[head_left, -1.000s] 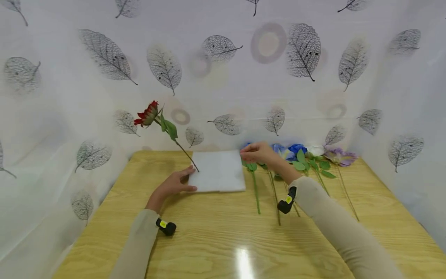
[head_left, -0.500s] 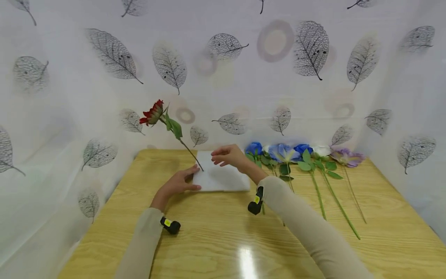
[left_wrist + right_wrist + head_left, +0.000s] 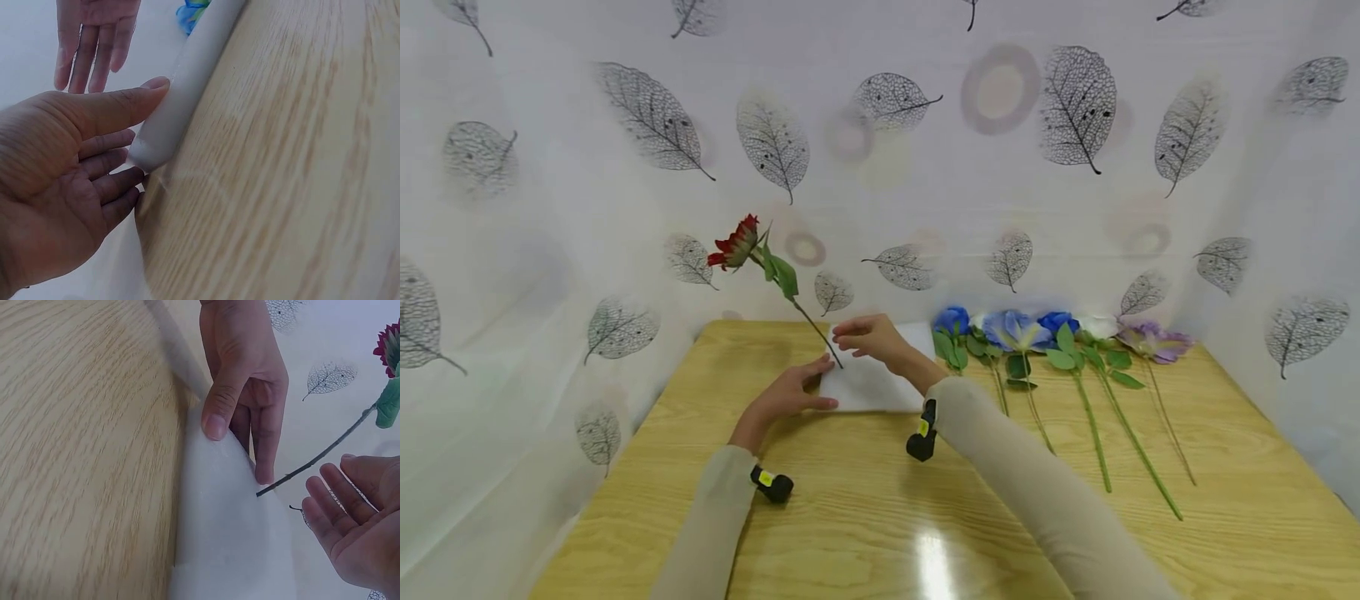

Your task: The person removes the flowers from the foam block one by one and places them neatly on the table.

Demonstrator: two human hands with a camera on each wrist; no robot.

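Note:
A white foam block lies on the table, with a red flower standing tilted to the left out of its top. The flower's thin dark stem enters the foam near its left side. My left hand holds the block's left end, thumb at the front edge and fingers along the side and top, close to the stem. Over the block hovers my right hand, its fingers loosely extended toward the stem. A small gap separates those fingers from the stem in the right wrist view, and the palm holds nothing.
Several loose flowers lie at the right of the wooden table: a blue one, a light blue one, a white one and a purple one. A leaf-printed curtain hangs behind.
My right hand has moved left, from the block's right edge by the flowers to above the block beside the red flower's stem. My left hand stays at the block's left end.

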